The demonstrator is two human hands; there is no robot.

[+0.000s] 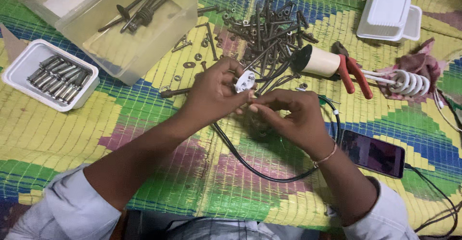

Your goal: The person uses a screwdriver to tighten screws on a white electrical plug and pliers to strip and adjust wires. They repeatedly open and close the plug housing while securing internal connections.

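Head view: left hand (211, 93) closed around a small white plug (245, 82) at centre, right hand (288, 115) pinching at its lower edge, touching. Black cable (269, 175) looping toward 6 o'clock. Pile of bolts (269, 28) at 12, pliers (353, 74) at 2, phone (373, 153) at 4.

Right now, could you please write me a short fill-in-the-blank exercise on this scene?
1. The left hand holds a small white plastic ___.
2. The red-handled pliers lie beside a white coiled ___ heater.
3. The dark rectangular smartphone lies by the person's ___ forearm.
4. The white rectangular tray holds grey metal ___.

Missing: plug; immersion; right; bolts
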